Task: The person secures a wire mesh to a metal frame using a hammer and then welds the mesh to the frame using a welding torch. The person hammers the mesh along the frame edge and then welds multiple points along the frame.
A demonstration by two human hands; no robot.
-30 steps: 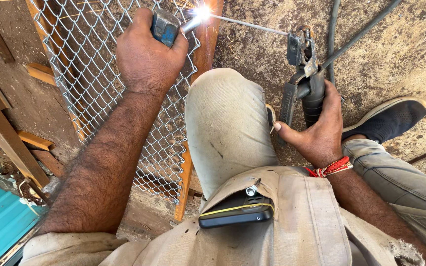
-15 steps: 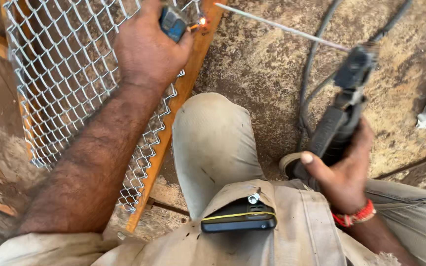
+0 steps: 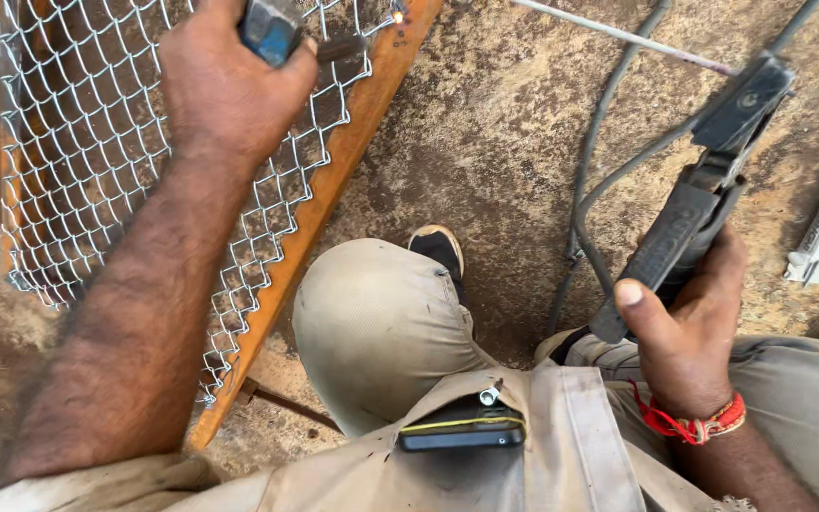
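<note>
Single head-worn view, steeply downward, close above the hands (image 3: 229, 85)

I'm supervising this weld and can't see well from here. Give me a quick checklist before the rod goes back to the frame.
1. Right hand grips holder: ok.
2. Rod seated in holder: ok.
3. Left hand steadies mesh with blue-handled tool: ok.
4. Weld spot on frame cooled: not ok, it glows.
5. Gloves: not ok, both hands bare.
6. Cables clear of knee: ok.
</note>
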